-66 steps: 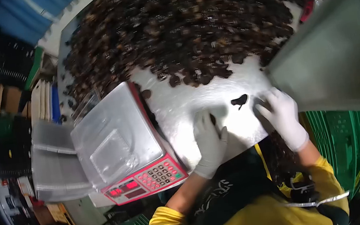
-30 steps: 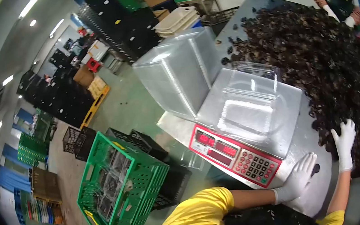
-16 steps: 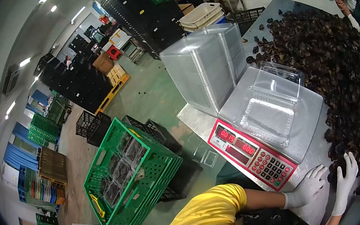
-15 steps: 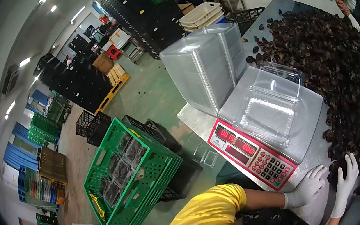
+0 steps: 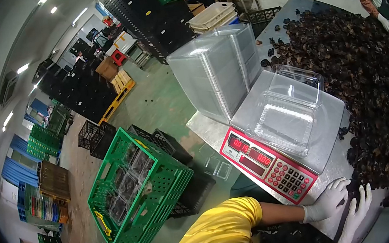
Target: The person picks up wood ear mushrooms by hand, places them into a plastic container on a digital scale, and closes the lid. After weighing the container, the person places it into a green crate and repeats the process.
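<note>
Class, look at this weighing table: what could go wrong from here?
The tall stack of clear containers stands near the edge of the table and might topple if bumped. The left forearm passes close to the scale's keypad, so keys could get pressed. Loose dark pieces near the right hand may spill.

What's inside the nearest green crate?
Clear plastic packs with dark contents show in the green crate. Whatever lies beneath the top ones is covered.
</note>
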The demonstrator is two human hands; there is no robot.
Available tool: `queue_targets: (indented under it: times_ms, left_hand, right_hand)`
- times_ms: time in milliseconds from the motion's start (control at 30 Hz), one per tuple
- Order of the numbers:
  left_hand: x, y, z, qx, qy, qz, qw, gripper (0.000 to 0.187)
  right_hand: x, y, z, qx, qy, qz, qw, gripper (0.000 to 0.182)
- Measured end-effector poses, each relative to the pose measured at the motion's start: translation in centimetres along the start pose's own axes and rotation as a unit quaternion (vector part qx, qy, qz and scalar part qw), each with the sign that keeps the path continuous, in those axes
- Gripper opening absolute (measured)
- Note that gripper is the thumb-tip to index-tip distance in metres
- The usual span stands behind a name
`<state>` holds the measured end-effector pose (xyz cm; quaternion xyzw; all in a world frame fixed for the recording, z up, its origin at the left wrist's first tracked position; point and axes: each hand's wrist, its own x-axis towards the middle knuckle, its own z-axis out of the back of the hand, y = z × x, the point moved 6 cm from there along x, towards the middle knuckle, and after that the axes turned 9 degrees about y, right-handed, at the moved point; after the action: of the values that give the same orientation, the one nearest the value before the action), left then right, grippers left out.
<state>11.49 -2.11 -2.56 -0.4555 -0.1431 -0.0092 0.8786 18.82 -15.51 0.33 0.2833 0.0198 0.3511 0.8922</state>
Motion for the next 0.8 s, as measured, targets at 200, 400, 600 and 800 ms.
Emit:
queue_targets:
  times_ms: [200,400,600,800]
  left_hand:
    - [-0.1,-0.1,0.1,-0.004,-0.017,-0.006,1.000,0.018]
    - [0.0,-0.3,0.5,0.003,-0.002,0.002,1.000,0.020]
    - [-0.1,-0.1,0.1,0.004,-0.005,0.010,1.000,0.021]
    - [-0.8,-0.3,0.6,-0.003,0.009,-0.015,1.000,0.028]
  right_hand:
    - [0.5,0.2,0.5,-0.073,-0.072,-0.023,0.994,0.044]
    - [-0.1,0.4,-1.1,-0.127,-0.003,-0.004,0.992,0.044]
    - [-0.2,-0.2,-0.6,-0.116,-0.053,-0.009,0.992,0.045]
    - [-1.3,0.5,0.0,-0.131,-0.046,0.026,0.990,0.044]
